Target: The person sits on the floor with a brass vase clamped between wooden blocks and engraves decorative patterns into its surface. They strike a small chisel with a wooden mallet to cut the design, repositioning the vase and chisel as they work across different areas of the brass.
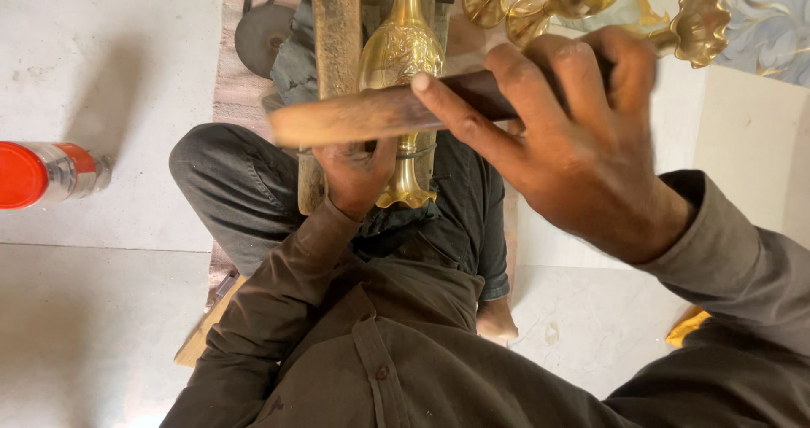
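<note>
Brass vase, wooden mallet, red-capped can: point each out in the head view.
brass vase (402, 53), head view, on its engraved belly.
wooden mallet (354, 116), head view, on the pale, blurred end of the stick.
red-capped can (18, 175), head view, on the red cap.

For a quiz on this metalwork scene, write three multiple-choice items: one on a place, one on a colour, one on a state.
1. Where does the red-capped can lie?
A. on the floor at the left
B. on the person's lap
C. among the brass pieces

2. What colour is the engraved vase?
A. silver
B. brass gold
C. black

3. What is the right hand doing?
A. resting open
B. gripping a wooden stick
C. holding the can

Answers: 1 A, it lies on pale floor at the left edge. 2 B, it shines golden. 3 B, fingers wrap the stick; the left hand steadies the vase.
</note>
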Available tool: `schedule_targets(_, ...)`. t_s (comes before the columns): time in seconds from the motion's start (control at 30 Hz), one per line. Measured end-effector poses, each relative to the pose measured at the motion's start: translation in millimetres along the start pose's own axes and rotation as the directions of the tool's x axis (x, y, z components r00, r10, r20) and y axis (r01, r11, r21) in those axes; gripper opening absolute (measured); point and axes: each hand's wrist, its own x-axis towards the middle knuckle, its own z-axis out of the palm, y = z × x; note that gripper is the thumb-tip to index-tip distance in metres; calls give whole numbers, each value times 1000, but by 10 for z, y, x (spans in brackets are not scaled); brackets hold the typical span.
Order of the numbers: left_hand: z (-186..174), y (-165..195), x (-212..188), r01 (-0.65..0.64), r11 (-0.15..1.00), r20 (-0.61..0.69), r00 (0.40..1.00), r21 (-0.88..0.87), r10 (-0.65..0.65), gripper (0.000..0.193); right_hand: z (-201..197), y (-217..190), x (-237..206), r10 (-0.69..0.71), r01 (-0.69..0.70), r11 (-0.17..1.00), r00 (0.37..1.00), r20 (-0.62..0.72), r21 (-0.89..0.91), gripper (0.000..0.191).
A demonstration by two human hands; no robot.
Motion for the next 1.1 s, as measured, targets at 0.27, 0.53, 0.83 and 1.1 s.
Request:
schedule_targets(0.27,23,-128,-69,73,997,72,995,-22,-71,19,6,23,-7,49,-56,975,998,38,214,44)
schedule_targets(0.53,34,-1,-43,20,999,16,1000,-48,-19,27,6,-30,-62,95,-99,986,995,32,134,46)
schedule_targets(0.83,-127,80,393,-19,991,59,998,-129,27,12,400,-433,-809,557,-591,648,798,230,480,61)
schedule_targets(1.1,-83,166,1405,-113,983,727,662,-145,183,43,1097,-1784,-1103,773,-638,-263,309,554,724,66)
